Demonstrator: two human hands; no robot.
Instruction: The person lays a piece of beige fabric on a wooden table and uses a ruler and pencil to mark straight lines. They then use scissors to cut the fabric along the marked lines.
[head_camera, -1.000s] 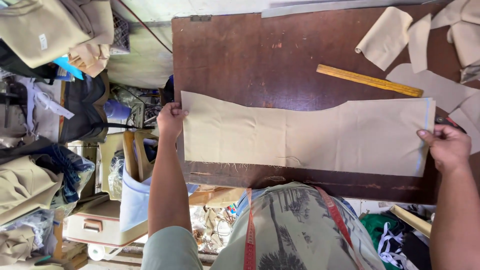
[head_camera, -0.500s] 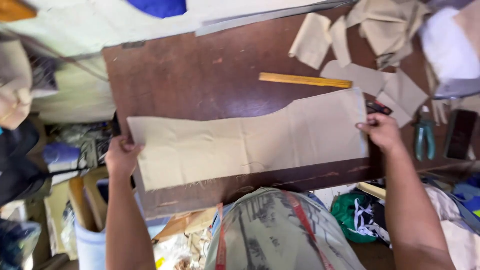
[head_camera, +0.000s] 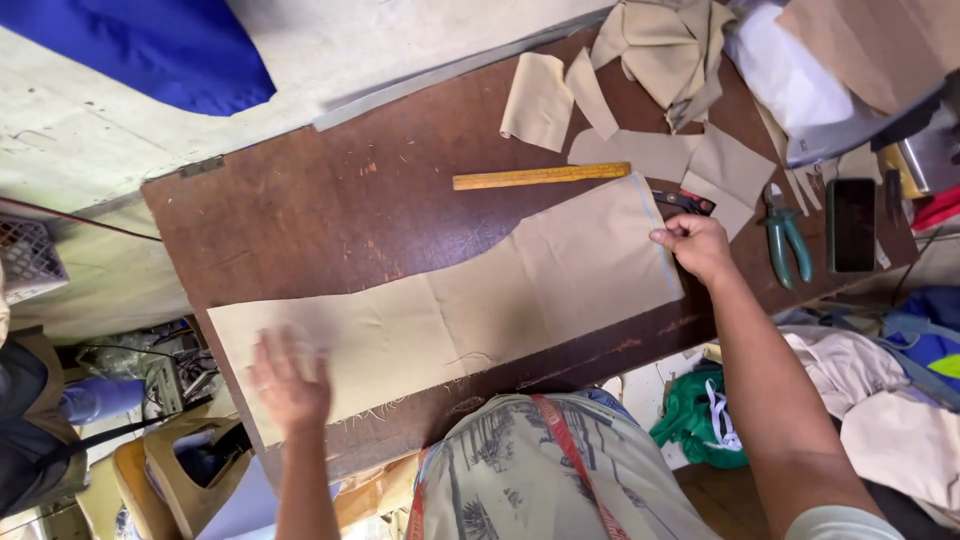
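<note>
Currently: long tan fabric panel is laid flat on dark brown wooden bench, running from bench's near-left edge up to right side; upper edge is cut in a curve, frayed threads are seen along lower-left edge. Left hand is spread open, fingers splayed, over left end of panel; blurred, so contact w/ cloth can't be told. Right hand is closed on panel's right edge, thumb and fingers pinched on cloth near the blue chalk line. Hands are well apart, one at each end of panel.

Wooden ruler is lying just above panel, near its upper right corner, approx. parallel to panel's top edge. Scissors w/ red-black handles are partly seen just beside right hand, between panel and small tan offcuts. More tan cut pieces are heaped at far right of bench. Green-handled pliers and black phone are placed right of the hand, apart from panel. White cloth is seen at top right. Blue sheet is at top left, off bench. Green bag is on floor below bench edge. Patterned shirt w/ red strap is seen at bottom centre.
</note>
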